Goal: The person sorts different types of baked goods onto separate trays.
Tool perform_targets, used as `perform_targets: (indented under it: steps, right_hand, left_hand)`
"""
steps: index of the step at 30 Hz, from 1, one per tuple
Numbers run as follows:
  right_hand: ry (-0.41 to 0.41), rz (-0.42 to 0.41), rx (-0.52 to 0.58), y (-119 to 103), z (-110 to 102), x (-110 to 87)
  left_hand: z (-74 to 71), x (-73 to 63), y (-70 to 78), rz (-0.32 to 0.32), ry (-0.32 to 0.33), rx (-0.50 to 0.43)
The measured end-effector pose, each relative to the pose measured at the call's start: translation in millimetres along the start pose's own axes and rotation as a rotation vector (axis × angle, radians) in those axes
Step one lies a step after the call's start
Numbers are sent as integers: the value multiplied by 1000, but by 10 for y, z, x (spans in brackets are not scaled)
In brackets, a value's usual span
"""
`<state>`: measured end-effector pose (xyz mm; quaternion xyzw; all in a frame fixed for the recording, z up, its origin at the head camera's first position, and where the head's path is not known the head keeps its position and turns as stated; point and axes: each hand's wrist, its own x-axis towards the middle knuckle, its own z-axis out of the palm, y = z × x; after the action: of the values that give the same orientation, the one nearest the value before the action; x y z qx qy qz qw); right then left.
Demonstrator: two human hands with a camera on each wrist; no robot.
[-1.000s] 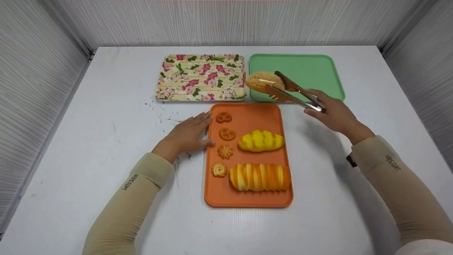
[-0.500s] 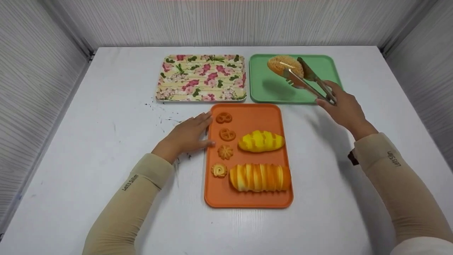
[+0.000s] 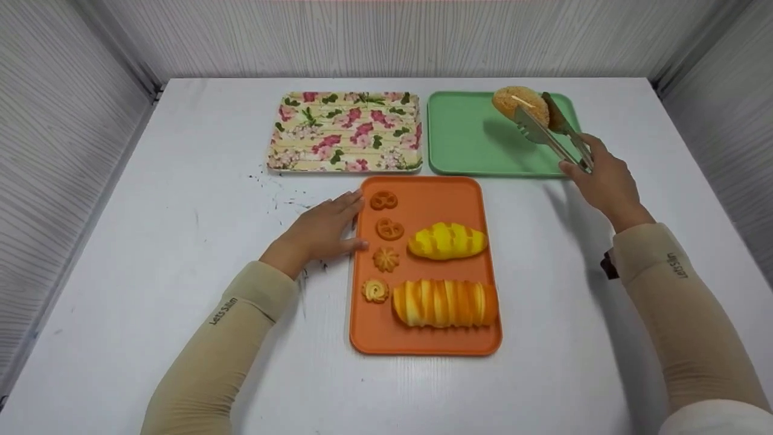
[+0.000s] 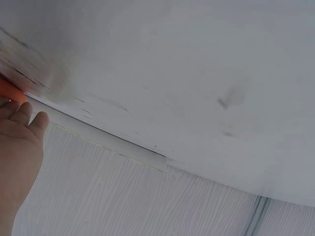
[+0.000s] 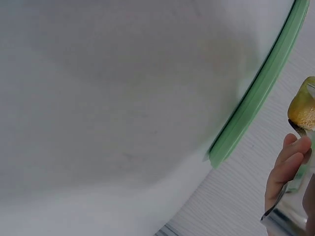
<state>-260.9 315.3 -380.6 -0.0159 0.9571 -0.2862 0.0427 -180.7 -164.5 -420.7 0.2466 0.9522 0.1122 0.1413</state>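
My right hand [image 3: 607, 178] grips metal tongs [image 3: 558, 142], which clamp a seeded bread roll [image 3: 518, 104]. The roll hangs above the green tray [image 3: 459, 145], its shadow falling on the tray's surface. In the right wrist view the tongs [image 5: 288, 216] and part of the roll [image 5: 301, 105] show at the right edge. My left hand [image 3: 320, 229] rests at the left rim of the orange tray [image 3: 423, 341], fingers straight and touching it. On that tray lie a yellow scored bread [image 3: 447, 241], a larger striped loaf [image 3: 445, 303], and several small cookies [image 3: 385, 260].
A floral tray [image 3: 344, 133] lies at the back, left of the green one. The white table [image 3: 151, 241] is bounded by a grained back wall [image 3: 386, 39] and side walls. Dark marks spot the tabletop left of the orange tray.
My right hand has carried the tongs and the roll rightward and back, from the green tray's left edge to over its far right part. My left hand has stayed in place.
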Motion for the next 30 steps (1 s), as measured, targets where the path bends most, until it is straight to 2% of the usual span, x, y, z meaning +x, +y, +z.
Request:
perform_targets:
  steps: [10,30]
  right_hand:
    - [16,33,-3,167,-69,15]
    - [-43,101,-50,334,-109,23]
  left_hand:
    - [1,-1,-3,9,4,9]
    - [8,-1,-4,20,8,8]
